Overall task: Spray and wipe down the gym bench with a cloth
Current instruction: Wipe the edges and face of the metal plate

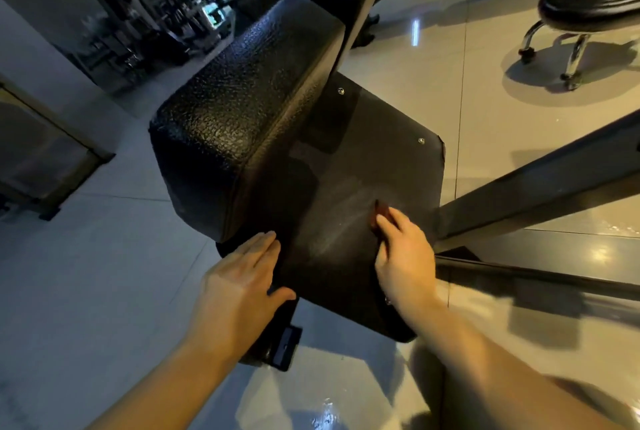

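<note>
Shiny pale floor tiles (104, 291) lie around the black padded gym bench (249, 100) at mid-frame. The left hand (239, 277) lies flat and wide on its near edge. The right hand (403, 256) holds a dark red cloth (377, 218) on a pale streak (343, 232); long, firm rubs should clean best.

The left forearm (166, 377) and right forearm (502, 367) are bare along all of their visible length, smooth and slender, each narrowing toward the wrist. The left hand (239, 277) shows faint tendon ridges across its back. The right hand (403, 253) is slightly blurred at its edges, and one fingertip shows a short, plain nail. Shadow darkens the right forearm's lower edge.
</note>
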Action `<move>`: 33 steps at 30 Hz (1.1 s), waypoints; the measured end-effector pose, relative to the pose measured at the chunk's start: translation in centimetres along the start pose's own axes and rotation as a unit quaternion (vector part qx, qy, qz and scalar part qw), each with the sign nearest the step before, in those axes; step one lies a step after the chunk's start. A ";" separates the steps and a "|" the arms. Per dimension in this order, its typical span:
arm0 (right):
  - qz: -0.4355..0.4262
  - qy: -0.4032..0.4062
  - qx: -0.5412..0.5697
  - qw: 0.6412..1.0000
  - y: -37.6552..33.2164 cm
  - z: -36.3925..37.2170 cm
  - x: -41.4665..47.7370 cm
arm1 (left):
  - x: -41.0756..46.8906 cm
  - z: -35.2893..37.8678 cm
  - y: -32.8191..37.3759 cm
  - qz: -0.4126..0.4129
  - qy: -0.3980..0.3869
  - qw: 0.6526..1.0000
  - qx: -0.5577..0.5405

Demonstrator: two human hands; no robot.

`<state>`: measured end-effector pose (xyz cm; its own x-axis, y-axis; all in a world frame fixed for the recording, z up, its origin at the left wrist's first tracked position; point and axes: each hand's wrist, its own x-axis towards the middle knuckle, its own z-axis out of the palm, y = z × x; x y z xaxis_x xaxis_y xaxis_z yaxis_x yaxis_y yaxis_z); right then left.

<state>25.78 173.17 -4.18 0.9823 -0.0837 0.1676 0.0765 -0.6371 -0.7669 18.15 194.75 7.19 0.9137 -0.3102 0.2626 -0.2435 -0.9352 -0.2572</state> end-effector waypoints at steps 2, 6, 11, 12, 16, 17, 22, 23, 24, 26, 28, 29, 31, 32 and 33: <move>-0.131 -0.022 0.029 0.991 -2.4 0.4 -4.8 | 0.5 -0.1 0.1 -0.007 -0.004 1.000 0.014; -0.418 -0.107 -0.068 0.899 -0.7 0.5 -3.9 | 0.6 -0.4 0.3 -0.007 -0.019 0.999 0.038; -0.014 0.000 -0.039 0.999 5.8 -1.0 1.2 | 0.3 -0.1 0.3 0.002 -0.012 0.999 0.037; 0.024 -0.002 -0.036 0.999 4.9 -1.0 0.8 | 0.3 -0.1 0.3 -0.001 -0.014 0.999 0.033; -0.145 -0.025 0.002 0.989 -1.1 0.7 -5.0 | 0.7 -0.4 0.3 -0.002 -0.015 0.999 0.038; -0.217 -0.049 -0.001 0.975 -1.2 0.9 -5.8 | 0.7 -0.5 0.4 -0.004 -0.017 0.999 0.043; -0.112 -0.017 -0.021 0.993 4.7 0.8 -1.9 | 0.3 -0.2 0.3 -0.003 -0.030 0.999 0.045; 0.006 -0.004 -0.009 1.000 5.0 0.8 -1.6 | 0.1 0.0 0.2 -0.002 -0.028 0.998 0.047; 0.087 0.005 0.004 0.996 4.3 0.4 -1.2 | 0.2 -0.2 0.3 -0.003 -0.023 0.999 0.046; 0.146 -0.002 0.014 0.989 1.2 0.3 -1.9 | 0.3 -0.3 0.3 -0.003 -0.023 0.999 0.039; 0.051 -0.018 0.046 0.998 -3.2 0.3 -4.3 | 0.5 -0.5 0.4 -0.006 -0.031 0.999 0.039; -0.038 -0.026 0.062 0.997 -5.0 0.5 -5.8 | 0.6 -0.5 0.5 -0.009 -0.038 0.998 0.046; -0.231 -0.066 0.058 0.969 -5.6 0.8 -7.5 | 0.5 -0.5 0.5 -0.015 -0.041 0.998 0.054; -0.303 -0.088 0.041 0.948 -4.3 0.8 -6.8 | 0.5 -0.4 0.5 -0.015 -0.041 0.998 0.052; -0.330 -0.088 0.013 0.940 -2.4 1.0 -5.8 | 0.4 -0.3 0.3 -0.013 -0.039 0.998 0.048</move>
<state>20.10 175.88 -3.93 0.7328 0.4529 0.5079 0.6805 -0.4866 -0.5479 18.36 194.25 7.54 0.9428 -0.2683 0.1979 -0.1906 -0.9207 -0.3404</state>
